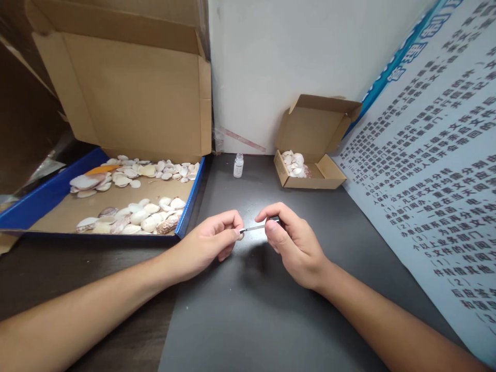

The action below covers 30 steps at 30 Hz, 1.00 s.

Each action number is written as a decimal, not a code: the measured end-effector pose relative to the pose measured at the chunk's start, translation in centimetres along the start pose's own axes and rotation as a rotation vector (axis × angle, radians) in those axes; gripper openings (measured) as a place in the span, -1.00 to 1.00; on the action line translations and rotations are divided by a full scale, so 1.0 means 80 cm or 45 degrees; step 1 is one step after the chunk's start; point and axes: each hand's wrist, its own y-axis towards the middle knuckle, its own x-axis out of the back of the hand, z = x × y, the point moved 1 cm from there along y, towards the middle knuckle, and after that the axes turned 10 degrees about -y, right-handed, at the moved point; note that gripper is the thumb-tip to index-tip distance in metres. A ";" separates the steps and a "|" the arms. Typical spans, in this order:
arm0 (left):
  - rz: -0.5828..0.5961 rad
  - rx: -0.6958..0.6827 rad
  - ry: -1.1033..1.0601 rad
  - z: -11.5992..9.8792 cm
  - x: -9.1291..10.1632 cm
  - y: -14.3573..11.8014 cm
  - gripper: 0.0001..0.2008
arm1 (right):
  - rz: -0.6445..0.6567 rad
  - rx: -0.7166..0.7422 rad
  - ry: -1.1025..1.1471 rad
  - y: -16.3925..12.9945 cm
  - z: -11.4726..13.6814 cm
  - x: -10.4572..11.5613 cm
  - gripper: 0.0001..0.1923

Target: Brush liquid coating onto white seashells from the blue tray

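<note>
My right hand (294, 243) is closed on the dark cap end of a small brush (254, 228), whose thin stem points left. My left hand (219, 235) is pinched around something small with a whitish edge, mostly hidden by the fingers. The dark tip of the brush touches or nearly touches the left fingertips. Beyond both hands, a small clear glass bottle (238, 166) with a white label stands upright and uncapped near the wall.
To the left lies an open blue-edged cardboard box (89, 214) with many seashells (141, 214) in two groups. A smaller open cardboard box (315, 182) at the back right holds several shells (295, 164). A printed sheet (426, 155) borders the dark tabletop (217, 325) on the right.
</note>
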 end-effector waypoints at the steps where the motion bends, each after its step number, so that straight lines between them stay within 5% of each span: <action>1: -0.001 0.001 -0.015 0.001 0.000 0.000 -0.85 | 0.008 0.001 0.021 -0.001 -0.001 0.000 -0.85; 30: 0.004 0.014 -0.162 0.004 0.003 0.001 -0.90 | -0.113 0.107 0.089 -0.002 -0.002 -0.001 -0.90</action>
